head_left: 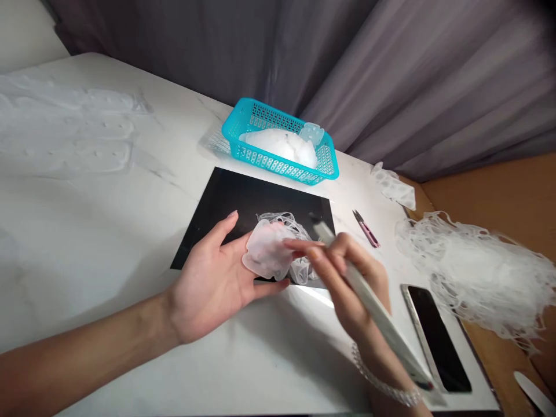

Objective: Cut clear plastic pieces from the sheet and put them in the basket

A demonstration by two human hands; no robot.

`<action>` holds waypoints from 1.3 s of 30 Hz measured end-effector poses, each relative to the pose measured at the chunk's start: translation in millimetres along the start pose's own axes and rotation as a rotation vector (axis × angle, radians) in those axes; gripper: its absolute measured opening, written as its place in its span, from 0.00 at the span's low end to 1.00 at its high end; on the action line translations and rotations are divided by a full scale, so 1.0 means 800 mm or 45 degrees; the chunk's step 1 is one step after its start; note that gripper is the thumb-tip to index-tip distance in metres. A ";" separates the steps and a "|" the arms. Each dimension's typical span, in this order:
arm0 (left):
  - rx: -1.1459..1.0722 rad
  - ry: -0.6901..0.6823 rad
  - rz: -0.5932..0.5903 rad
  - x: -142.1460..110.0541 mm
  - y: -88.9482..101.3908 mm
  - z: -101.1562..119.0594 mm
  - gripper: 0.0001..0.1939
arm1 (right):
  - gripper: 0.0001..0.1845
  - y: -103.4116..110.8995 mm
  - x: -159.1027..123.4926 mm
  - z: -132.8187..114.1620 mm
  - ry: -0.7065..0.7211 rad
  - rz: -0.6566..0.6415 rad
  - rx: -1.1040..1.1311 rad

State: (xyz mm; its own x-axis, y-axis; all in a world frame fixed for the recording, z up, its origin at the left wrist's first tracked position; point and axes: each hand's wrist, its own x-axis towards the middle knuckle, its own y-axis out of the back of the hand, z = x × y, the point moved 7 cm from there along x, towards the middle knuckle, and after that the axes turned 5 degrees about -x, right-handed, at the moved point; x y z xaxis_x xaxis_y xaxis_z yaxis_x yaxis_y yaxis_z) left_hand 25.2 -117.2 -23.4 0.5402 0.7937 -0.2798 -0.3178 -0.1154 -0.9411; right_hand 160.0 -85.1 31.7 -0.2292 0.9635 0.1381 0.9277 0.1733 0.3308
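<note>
My left hand (212, 284) is palm up, with thumb and little finger spread. A thin, milky translucent sheet piece (267, 252) with a notched, rounded outline rests on its fingers. My right hand (358, 289) grips a long, pale, slim tool (369, 304) slantwise; its dark tip is blurred, so I cannot tell its kind. A fingertip of that hand is at the sheet piece. Behind and beneath the hands lies a black mat (230, 200), with a tangle of translucent trimmings (304, 269) on its right part.
A blue basket (280, 168) holding white translucent pieces stands behind the mat. Thread snips (366, 229) and a phone (438, 339) lie at right. Beyond the phone is a big heap of translucent strips (482, 272). Clear moulded sheets (65, 127) lie at far left.
</note>
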 end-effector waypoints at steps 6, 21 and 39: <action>-0.053 0.016 0.032 0.002 0.003 0.003 0.35 | 0.21 0.045 0.010 0.020 -0.032 0.305 0.189; 2.290 -1.336 0.402 0.041 -0.086 0.195 0.25 | 0.19 0.058 0.030 0.055 0.055 0.168 -0.581; 2.437 -0.600 0.431 0.061 0.027 0.141 0.35 | 0.29 0.002 0.015 0.052 -0.005 -0.132 -0.893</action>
State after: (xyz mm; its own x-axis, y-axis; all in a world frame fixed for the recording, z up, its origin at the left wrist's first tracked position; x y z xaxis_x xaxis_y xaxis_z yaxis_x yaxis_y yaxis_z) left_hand -43.4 -13.9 -36.1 0.1827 0.9831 -0.0063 -0.7826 0.1493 0.6044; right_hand 170.9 -65.2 -5.3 -0.3037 0.9502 0.0701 0.4918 0.0934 0.8657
